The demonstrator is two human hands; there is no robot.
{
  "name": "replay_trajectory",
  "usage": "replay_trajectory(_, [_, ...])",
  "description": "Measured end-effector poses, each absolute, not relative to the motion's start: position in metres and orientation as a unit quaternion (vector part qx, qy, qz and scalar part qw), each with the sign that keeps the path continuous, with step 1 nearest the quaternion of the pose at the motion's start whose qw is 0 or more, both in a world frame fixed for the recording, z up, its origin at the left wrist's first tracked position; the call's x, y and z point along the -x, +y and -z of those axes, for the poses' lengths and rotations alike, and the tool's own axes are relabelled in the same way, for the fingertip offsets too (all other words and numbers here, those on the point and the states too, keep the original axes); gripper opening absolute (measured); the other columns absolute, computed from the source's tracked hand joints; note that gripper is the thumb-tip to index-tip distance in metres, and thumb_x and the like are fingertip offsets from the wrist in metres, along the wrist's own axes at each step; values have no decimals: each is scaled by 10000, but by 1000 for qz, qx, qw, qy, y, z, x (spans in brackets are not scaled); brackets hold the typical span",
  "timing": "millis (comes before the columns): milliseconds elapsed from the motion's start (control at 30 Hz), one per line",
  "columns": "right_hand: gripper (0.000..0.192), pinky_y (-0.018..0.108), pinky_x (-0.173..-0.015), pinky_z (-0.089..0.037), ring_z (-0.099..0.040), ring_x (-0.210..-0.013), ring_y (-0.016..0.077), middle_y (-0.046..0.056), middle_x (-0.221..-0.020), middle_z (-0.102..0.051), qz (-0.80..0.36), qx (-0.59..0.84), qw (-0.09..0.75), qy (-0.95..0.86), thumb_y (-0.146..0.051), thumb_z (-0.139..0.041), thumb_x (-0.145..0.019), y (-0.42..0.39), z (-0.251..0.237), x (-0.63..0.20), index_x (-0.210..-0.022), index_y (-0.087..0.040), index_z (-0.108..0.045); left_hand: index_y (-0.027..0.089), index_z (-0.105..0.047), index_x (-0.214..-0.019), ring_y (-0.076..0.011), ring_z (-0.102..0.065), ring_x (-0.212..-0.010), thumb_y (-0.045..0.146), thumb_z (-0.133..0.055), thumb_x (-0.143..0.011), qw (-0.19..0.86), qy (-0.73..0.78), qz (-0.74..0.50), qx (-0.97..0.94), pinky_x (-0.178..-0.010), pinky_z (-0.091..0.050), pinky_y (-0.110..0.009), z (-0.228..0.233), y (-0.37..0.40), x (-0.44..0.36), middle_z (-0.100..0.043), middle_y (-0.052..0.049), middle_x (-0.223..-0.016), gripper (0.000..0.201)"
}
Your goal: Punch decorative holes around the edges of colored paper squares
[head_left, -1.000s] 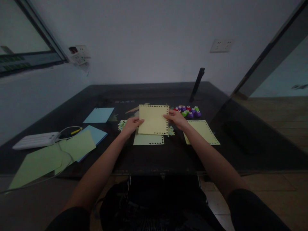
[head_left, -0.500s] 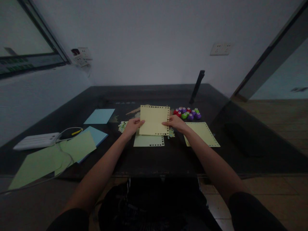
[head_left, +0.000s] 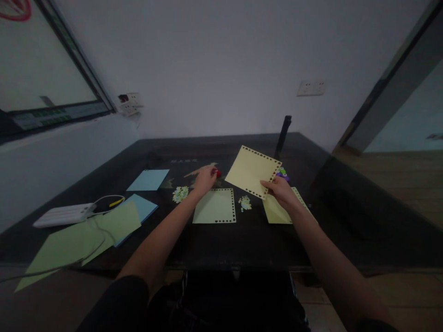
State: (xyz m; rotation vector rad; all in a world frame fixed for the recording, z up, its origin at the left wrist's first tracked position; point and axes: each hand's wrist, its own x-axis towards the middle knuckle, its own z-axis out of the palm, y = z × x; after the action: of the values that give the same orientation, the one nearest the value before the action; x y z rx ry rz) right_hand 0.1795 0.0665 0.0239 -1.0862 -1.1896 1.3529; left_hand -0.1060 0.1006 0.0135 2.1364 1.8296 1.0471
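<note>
My right hand (head_left: 281, 190) pinches a pale yellow paper sheet (head_left: 251, 171) by its lower right corner. The sheet is raised and tilted, with small heart-shaped holes punched along three edges. My left hand (head_left: 205, 179) has its fingers closed at a small red rounded object (head_left: 218, 173), whose kind is too small to make out. Below it lies a pale green paper sheet (head_left: 213, 207) with punched holes along its right side and bottom right edge. Under my right hand, another pale yellow sheet (head_left: 277, 213) rests on the table, partly hidden.
Piles of paper cut-outs (head_left: 180, 194) and paper bits (head_left: 245, 203) flank the green sheet. Purple and green rounded objects (head_left: 283, 173) sit behind my right hand. Leftward are a blue sheet (head_left: 148, 180), green sheets (head_left: 119, 223), a white power strip (head_left: 64, 215) and cable. A black upright bar (head_left: 284, 136) stands behind.
My left hand has let go of the yellow sheet and moved to the red object. My right hand has carried the sheet rightward, turning it. The camera view has tilted up a little.
</note>
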Motion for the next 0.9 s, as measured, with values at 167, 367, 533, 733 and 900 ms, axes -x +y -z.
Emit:
replay_trajectory(167, [285, 339, -682, -530, -664, -727, 212, 73, -829, -723, -567, 439, 513, -473, -256, -731, -561, 67, -23, -182, -816, -162, -645, 171, -591, -1111, -279, -479, -1078, 314, -502, -844, -87, 683, -200, -697, -881, -390, -387, -13, 128, 92, -535, -141, -1142, 316])
replay_trajectory(367, [286, 345, -701, -527, -665, -734, 221, 84, -842, -726, -588, 421, 525, -449, -219, -754, -514, 65, -26, -181, -780, -162, -665, 181, -632, -997, -289, -439, -1103, 324, -569, -812, -122, 676, -149, -711, -900, -355, -391, -1, 133, 90, -516, -134, -1146, 242])
replay_trajectory(533, [301, 344, -699, -536, -665, -716, 216, 64, -804, -727, -585, 432, 532, -435, -218, -778, -473, 65, -25, -177, -748, -165, -667, 189, -616, -1075, -291, -469, -1081, 313, -587, -805, -87, 640, -158, -747, -901, -346, -382, 3, 125, 90, -590, -129, -1071, 299])
replay_trajectory(733, [281, 349, -647, -543, -669, -711, 230, 70, -801, -726, -565, 461, 528, -436, -231, -769, -504, 64, -23, -174, -758, -167, -670, 169, -598, -1097, -281, -540, -1018, 257, -611, -782, 12, 639, -202, -742, -844, -379, -356, 5, 120, 87, -627, -138, -1042, 327])
replay_trajectory(900, [315, 390, -719, -545, -670, -839, 262, 82, -932, -719, -563, 442, 559, -418, -237, -742, -554, 59, -23, -168, -854, -183, -663, 175, -632, -982, -268, -564, -965, 239, -665, -737, 110, 600, -323, -723, -867, -390, -382, -1, 110, 77, -631, -124, -989, 255])
